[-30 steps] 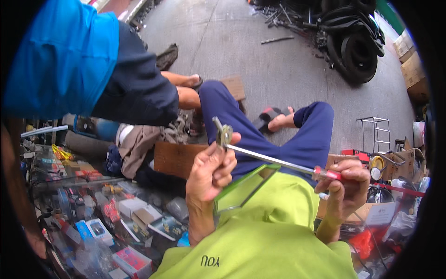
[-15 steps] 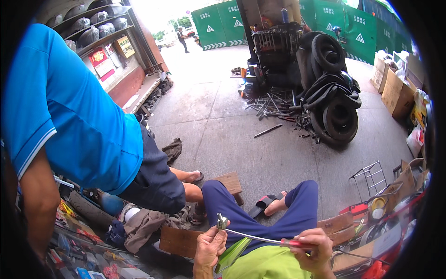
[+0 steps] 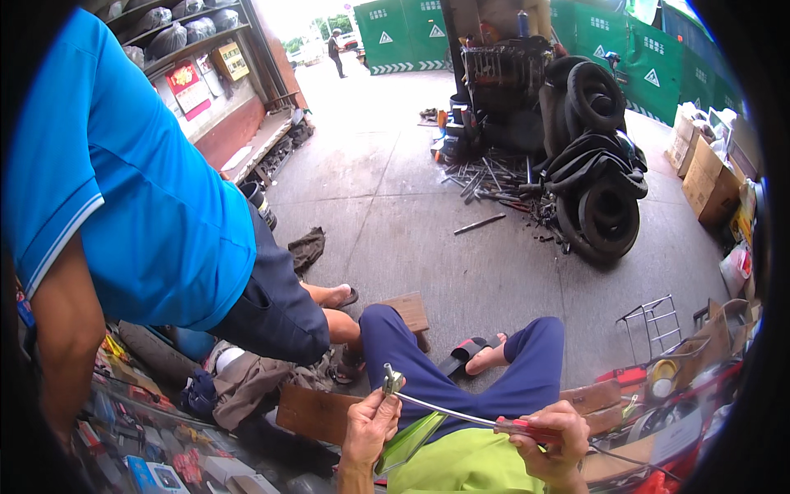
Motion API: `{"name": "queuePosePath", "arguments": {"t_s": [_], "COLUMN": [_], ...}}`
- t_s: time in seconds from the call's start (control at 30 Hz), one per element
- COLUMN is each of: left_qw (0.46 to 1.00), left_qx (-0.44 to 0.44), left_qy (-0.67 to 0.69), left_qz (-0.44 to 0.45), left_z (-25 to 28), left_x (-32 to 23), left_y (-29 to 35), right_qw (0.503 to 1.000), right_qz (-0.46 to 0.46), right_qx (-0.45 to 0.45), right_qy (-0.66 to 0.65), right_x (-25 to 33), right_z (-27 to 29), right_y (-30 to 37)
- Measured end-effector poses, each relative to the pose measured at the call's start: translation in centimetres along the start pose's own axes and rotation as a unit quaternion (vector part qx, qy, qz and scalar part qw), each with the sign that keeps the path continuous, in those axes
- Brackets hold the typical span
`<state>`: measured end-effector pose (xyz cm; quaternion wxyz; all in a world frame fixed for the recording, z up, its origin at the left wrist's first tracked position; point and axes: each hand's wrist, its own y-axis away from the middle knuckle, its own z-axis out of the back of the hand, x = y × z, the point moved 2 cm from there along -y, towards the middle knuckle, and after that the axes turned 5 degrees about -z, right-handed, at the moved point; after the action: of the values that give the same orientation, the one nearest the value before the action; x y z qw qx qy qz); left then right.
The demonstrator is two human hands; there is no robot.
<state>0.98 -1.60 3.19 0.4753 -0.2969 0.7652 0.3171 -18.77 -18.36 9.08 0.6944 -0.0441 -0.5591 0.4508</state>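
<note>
Right hand (image 3: 553,445) — screwdriver (image 3: 504,426), left hand (image 3: 368,430) — metal piece (image 3: 392,381), floor (image 3: 411,239) stretching toward tyres (image 3: 605,249)

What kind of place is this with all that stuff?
It looks like a small repair workshop, maybe for motorbikes or bicycles: a pile of black tyres, metal tools scattered on the floor beside it, and a red-handled screwdriver in the person's right hand.

Left hand (image 3: 370,426) pinched metal part (image 3: 393,381); right hand (image 3: 556,440) gripped red-handled screwdriver (image 3: 514,426), shaft end at the part. Person in blue (image 3: 164,189) stood left; tyres (image 3: 605,247) piled ahead.
</note>
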Motion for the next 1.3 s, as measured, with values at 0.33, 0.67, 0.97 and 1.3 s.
{"name": "queuePosePath", "arguments": {"t_s": [0.33,0.67,0.97,1.3], "left_qw": [0.998,0.999,0.999,0.998], "left_qx": [-0.021,-0.012,-0.001,0.031], "left_qy": [-0.062,-0.045,-0.041,0.034], "left_qz": [-0.003,-0.001,0.000,0.042], "left_z": [-0.6,0.2,0.0,-0.8], "left_x": [-0.7,0.6,0.8,0.8], "left_y": [0.0,-0.3,-0.4,-0.2], "right_qw": [0.999,0.998,0.986,0.968], "right_qz": [-0.026,-0.057,-0.133,-0.131], "right_qx": [0.006,-0.021,-0.083,-0.176], "right_qy": [-0.023,-0.020,-0.051,-0.121], "right_x": [-1.1,-1.9,-1.7,-2.3], "right_z": [-0.4,-0.7,-0.7,0.8], "right_y": [0.0,1.5,1.9,1.7]}}
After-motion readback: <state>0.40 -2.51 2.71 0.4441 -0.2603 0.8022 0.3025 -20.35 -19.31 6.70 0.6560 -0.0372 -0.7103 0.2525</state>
